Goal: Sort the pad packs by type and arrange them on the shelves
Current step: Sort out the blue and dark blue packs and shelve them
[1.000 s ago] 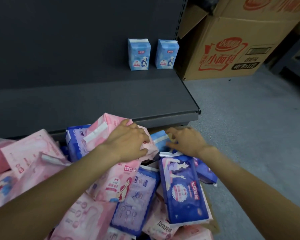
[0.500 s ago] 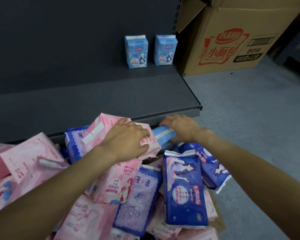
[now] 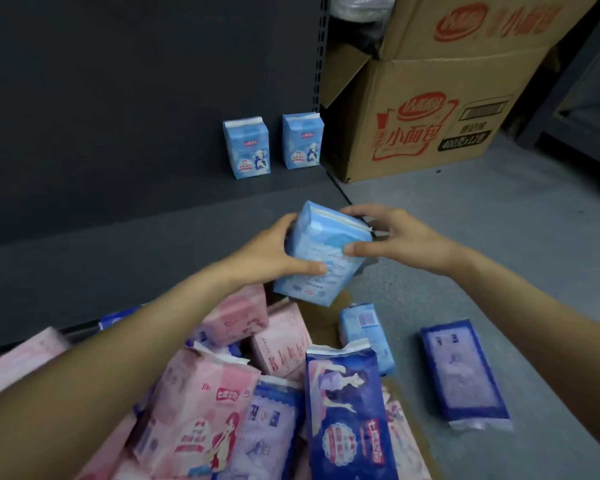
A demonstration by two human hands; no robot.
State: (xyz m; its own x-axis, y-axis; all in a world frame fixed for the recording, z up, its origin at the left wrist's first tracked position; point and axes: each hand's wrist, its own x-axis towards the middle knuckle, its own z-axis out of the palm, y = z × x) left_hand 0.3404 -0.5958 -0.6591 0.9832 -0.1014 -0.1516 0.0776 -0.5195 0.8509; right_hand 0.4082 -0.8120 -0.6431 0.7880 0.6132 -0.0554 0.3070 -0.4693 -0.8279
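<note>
A light blue pad pack (image 3: 321, 251) is held up in the air between both hands, just over the shelf's front right corner. My left hand (image 3: 274, 252) grips its left side with the thumb across the front. My right hand (image 3: 392, 237) grips its right side and top. Two matching light blue packs (image 3: 246, 148) (image 3: 302, 140) stand upright at the back right of the dark grey shelf (image 3: 118, 244). Below lies a heap of pink packs (image 3: 194, 420) and dark blue packs (image 3: 347, 417).
A big cardboard box (image 3: 440, 109) with red print stands on the grey floor right of the shelf. One dark blue pack (image 3: 463, 372) and one light blue pack (image 3: 366, 332) lie loose on the floor by the heap.
My right hand pulled a light blue pack out of the heap and lifted it. My left hand left the pink pack and joined it on the blue pack. A dark blue pack slid onto the floor.
</note>
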